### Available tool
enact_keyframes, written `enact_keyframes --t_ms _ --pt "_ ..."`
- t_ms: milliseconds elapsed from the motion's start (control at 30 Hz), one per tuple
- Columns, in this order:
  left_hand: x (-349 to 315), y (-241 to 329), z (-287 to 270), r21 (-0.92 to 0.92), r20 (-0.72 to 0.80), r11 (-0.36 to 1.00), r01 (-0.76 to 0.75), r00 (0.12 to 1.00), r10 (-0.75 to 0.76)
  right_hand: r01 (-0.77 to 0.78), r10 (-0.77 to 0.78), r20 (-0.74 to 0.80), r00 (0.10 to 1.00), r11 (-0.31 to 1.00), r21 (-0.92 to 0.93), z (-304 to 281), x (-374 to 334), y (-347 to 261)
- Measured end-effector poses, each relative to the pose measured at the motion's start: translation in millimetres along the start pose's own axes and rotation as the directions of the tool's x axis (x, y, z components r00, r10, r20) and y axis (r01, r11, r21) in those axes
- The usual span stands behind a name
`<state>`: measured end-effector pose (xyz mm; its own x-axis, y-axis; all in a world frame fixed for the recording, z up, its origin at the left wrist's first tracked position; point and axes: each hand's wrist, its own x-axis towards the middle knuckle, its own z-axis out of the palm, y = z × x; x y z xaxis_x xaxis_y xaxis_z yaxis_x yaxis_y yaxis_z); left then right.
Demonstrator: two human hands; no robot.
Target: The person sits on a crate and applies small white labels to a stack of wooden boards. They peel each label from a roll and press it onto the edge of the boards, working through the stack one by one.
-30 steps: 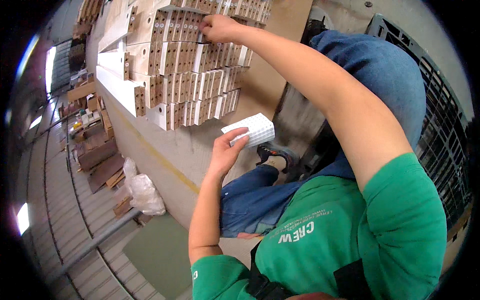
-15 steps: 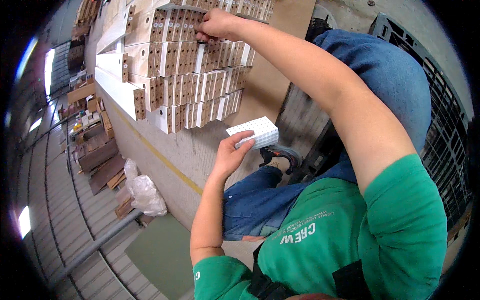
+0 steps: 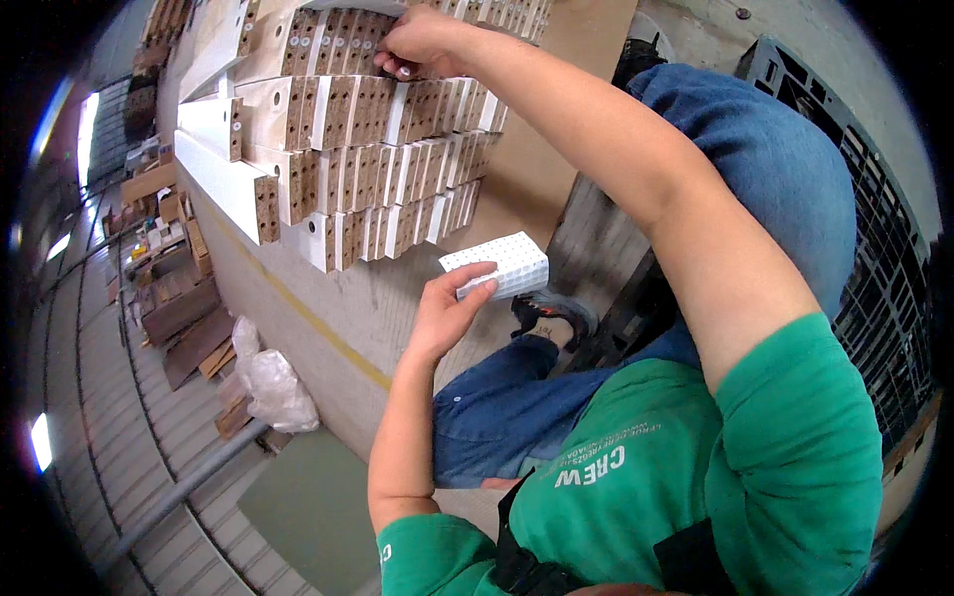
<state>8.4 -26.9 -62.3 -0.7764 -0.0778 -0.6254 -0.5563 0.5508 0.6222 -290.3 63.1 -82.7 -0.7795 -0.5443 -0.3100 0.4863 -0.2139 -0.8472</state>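
Note:
My left hand (image 3: 445,306) pinches a curled white sheet of small round stickers (image 3: 505,262) between thumb and fingers, below the near end of the stack. Stretched out to the top of the stack, my right hand (image 3: 421,44) has its fingertips drawn together against the drilled ends of the boards (image 3: 343,42). Whatever those fingers hold is too small or hidden to make out. The boards stand in several tiers, with white faces and brown particleboard ends. Pale round dots show on some ends of the top tier, while lower tiers show dark holes.
A brown sheet (image 3: 542,149) lies under and beside the stack. Black plastic pallets (image 3: 795,99) stand at the right, next to my bent knee. On the left are a yellow floor line (image 3: 298,308), crumpled clear plastic (image 3: 276,389) and piled wooden pieces (image 3: 184,308).
My right hand has shifted slightly left along the board ends, its fingers still together. The sticker sheet stays in my left hand. The whole view has moved a little.

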Motion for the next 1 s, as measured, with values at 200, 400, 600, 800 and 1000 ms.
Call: enact_keyframes --t_ms 200,400,600,800,1000 --pt "2.1 -1.5 0.8 -0.094 0.015 0.995 0.038 0.999 -0.036 -0.015 0.001 0.056 0.998 0.968 0.249 15.1 3.9 8.7" --pt "1.7 1.7 2.4 -0.09 -0.008 0.996 0.023 1.0 -0.024 -0.068 0.049 0.165 0.985 0.991 0.113 12.2 12.0 2.3" --pt "3.5 -8.7 2.1 -0.026 -0.01 0.995 0.092 0.996 -0.093 -0.157 0.189 0.296 0.936 0.979 -0.128 2.0 17.3 -5.7" --pt "5.8 -9.3 3.3 -0.005 -0.018 0.998 0.063 0.998 -0.063 -0.147 0.18 0.357 0.917 0.982 -0.118 -20.0 1.6 -0.4" --pt "7.8 -3.4 9.8 0.013 0.007 0.994 0.106 0.994 -0.106 -0.195 0.207 0.447 0.87 0.978 -0.074 -8.1 8.5 6.6"
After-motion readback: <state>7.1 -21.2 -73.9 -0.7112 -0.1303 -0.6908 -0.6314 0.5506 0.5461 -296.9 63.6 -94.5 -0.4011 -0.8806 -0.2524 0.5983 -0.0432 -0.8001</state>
